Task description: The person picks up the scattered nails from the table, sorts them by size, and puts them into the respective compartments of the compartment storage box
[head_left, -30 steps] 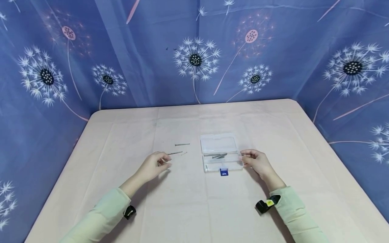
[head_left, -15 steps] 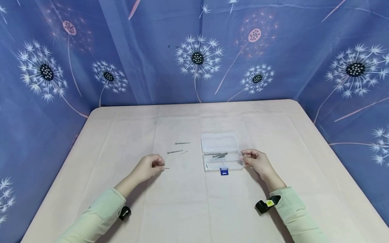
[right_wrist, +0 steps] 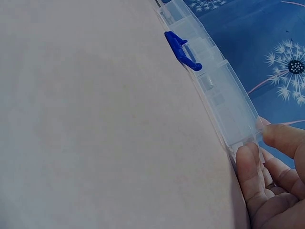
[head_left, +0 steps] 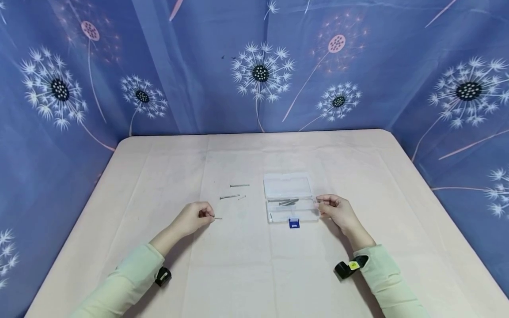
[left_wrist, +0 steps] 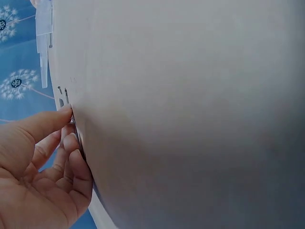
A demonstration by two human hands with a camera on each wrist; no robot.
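My left hand [head_left: 193, 217] is low over the left-centre of the table. Its thumb and curled fingers pinch the near end of a small thin nail [head_left: 218, 218], whose other end sticks out to the right. Two longer nails, an upper nail [head_left: 240, 185] and a lower nail [head_left: 229, 197], lie beyond it beside a tiny nail [head_left: 242, 197]. My right hand [head_left: 336, 214] grips the right end of a clear plastic compartment box [right_wrist: 224, 100], thumb at the rim and fingers against the side. The box stands with its lid raised; several nails [head_left: 288, 202] lie in its back compartment.
The box's lid [head_left: 288, 184] leans back behind it, and a blue latch [head_left: 294, 223] hangs at its front. A pale cloth covers the table [head_left: 238, 274]. Blue dandelion-print curtains [head_left: 191, 66] enclose the back and sides.
My left hand has drawn back left from over the longer nails, and its fingertips have closed at the small nail's end. My right hand stays on the box. The head view tilts slightly.
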